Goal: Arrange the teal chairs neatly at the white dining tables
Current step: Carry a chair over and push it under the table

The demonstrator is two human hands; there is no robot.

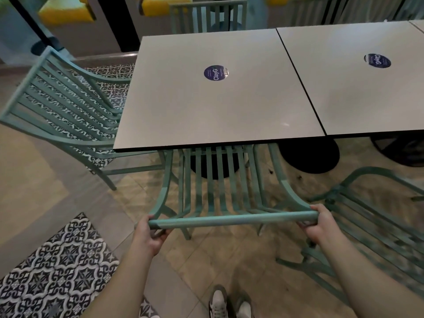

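While both arms reach forward and down, the left hand [149,237] curls round the left end of the top rail of a teal chair [220,191], thumb on the near side and fingers wrapped under the bar. The right hand [319,226] grips the rail's right end the same way, fingers closed over the corner where rail meets side post. Neither hand is spread; both are closed tight on the metal.

This held chair stands directly before the person, its slatted seat already running under the near edge of the white bench [218,99], whose dark trim line crosses above the slats. A round purple sticker [215,73] lies at that bench's middle. A second white bench [358,74] butts against it on the right, a thin dark seam between them.

To the left, a second teal chair [66,106] sits angled at the bench's left side, near its corner. To the right, a third teal chair [371,230] stands just beside the right hand, leaving little room there. A far chair [207,16] faces in from the opposite side. Open tiled floor [229,260] lies between the person's shoes [229,304] and the held chair.
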